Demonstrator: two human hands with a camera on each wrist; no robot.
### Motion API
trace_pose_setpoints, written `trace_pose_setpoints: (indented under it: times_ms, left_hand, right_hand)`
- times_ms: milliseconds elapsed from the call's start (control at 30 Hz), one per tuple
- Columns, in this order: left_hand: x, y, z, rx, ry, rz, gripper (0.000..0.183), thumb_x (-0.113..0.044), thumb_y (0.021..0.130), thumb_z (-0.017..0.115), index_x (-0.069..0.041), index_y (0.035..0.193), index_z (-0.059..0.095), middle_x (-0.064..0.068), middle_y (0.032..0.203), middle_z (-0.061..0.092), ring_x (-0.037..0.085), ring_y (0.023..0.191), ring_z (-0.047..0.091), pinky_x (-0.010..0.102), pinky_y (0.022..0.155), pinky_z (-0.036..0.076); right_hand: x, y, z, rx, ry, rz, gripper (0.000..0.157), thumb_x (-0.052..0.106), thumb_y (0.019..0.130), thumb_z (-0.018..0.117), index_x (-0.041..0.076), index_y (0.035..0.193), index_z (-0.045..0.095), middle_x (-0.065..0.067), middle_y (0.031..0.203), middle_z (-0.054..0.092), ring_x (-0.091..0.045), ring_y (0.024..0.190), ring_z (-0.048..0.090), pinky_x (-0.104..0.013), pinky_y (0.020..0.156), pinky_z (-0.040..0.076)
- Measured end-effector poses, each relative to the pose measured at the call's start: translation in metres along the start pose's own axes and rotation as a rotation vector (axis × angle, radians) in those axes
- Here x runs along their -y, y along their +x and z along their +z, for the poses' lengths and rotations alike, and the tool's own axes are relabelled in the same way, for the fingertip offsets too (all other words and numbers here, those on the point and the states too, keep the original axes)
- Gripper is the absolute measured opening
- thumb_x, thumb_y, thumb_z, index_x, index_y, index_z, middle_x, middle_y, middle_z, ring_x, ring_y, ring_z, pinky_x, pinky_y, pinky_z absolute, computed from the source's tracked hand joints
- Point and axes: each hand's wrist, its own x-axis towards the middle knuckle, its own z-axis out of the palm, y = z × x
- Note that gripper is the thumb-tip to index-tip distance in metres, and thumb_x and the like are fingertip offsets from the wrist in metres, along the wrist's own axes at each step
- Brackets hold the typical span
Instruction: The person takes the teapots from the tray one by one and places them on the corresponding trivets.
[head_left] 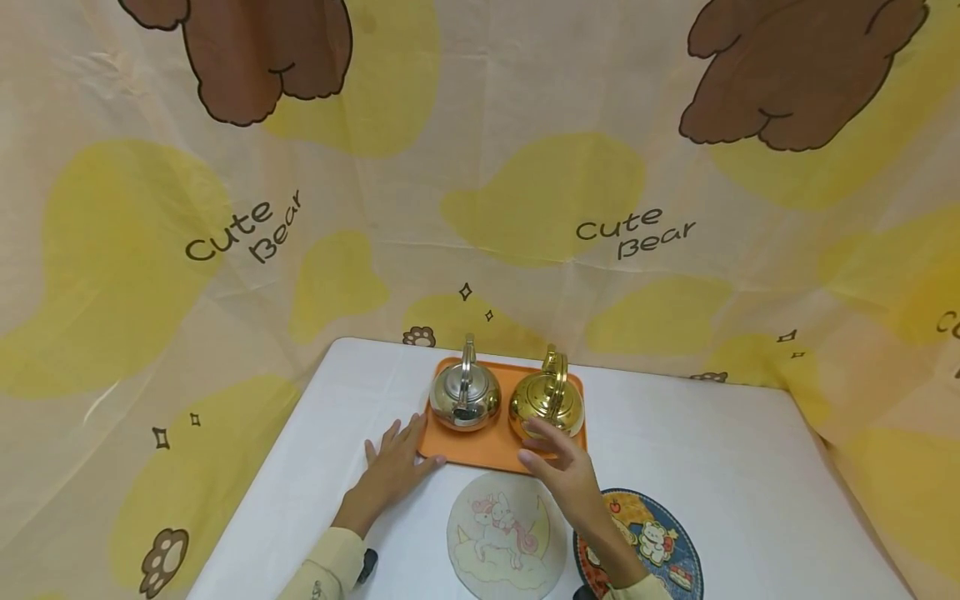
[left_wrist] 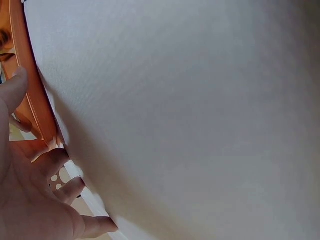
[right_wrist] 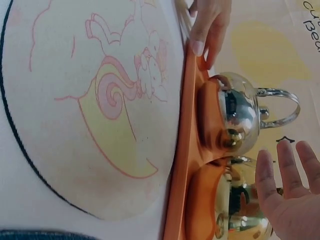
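Note:
A silver teapot point(head_left: 465, 410) and a gold teapot point(head_left: 534, 398) stand side by side on an orange tray point(head_left: 474, 452). My left hand point(head_left: 393, 473) lies at the tray's left front corner, fingers spread, with the thumb at its front edge. In the left wrist view, fingers of that hand point(left_wrist: 35, 192) touch the white surface beside the tray rim point(left_wrist: 36, 95). My right hand point(head_left: 568, 483) is raised in front of the gold teapot, its fingers extended. The right wrist view has this hand point(right_wrist: 295, 197) near the gold teapot point(right_wrist: 245, 200), holding nothing; whether it touches the pot, I cannot tell.
A pale round mat with a unicorn drawing point(head_left: 506, 537) lies in front of the tray. To its right is a blue patterned round mat point(head_left: 671, 533), partly under my right forearm. A bear-print curtain point(head_left: 517, 200) hangs behind the white table point(head_left: 697, 450).

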Motion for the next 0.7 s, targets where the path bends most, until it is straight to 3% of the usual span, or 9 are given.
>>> trace_pose_setpoints:
  times_ms: [300, 600, 700]
  left_hand:
    - [0.001, 0.004, 0.002, 0.002, -0.009, -0.007, 0.090, -0.057, 0.101, 0.065, -0.012, 0.169, 0.028, 0.015, 0.174, 0.030, 0.048, 0.161, 0.017, 0.083, 0.119, 0.000]
    - [-0.001, 0.003, 0.000, 0.003, -0.003, -0.014, 0.089, -0.057, 0.101, 0.065, -0.012, 0.169, 0.028, 0.015, 0.174, 0.029, 0.048, 0.161, 0.018, 0.083, 0.119, 0.000]
    - [-0.001, 0.002, -0.001, 0.003, -0.003, -0.015, 0.089, -0.057, 0.101, 0.064, -0.012, 0.169, 0.029, 0.015, 0.174, 0.030, 0.048, 0.161, 0.018, 0.083, 0.119, 0.001]
  right_hand:
    - [-0.001, 0.007, 0.009, -0.002, 0.011, 0.027, 0.054, 0.019, 0.100, 0.076, 0.018, 0.151, 0.059, -0.011, 0.151, 0.061, -0.044, 0.133, 0.061, -0.031, 0.101, 0.055]
    - [-0.004, 0.014, 0.015, 0.012, 0.034, 0.016, 0.055, 0.017, 0.101, 0.075, 0.009, 0.152, 0.057, -0.019, 0.151, 0.059, -0.046, 0.133, 0.061, -0.027, 0.099, 0.057]
    - [-0.006, 0.017, 0.018, 0.014, 0.042, 0.014, 0.055, 0.016, 0.100, 0.075, 0.012, 0.152, 0.058, -0.021, 0.150, 0.059, -0.046, 0.132, 0.061, -0.027, 0.100, 0.057]
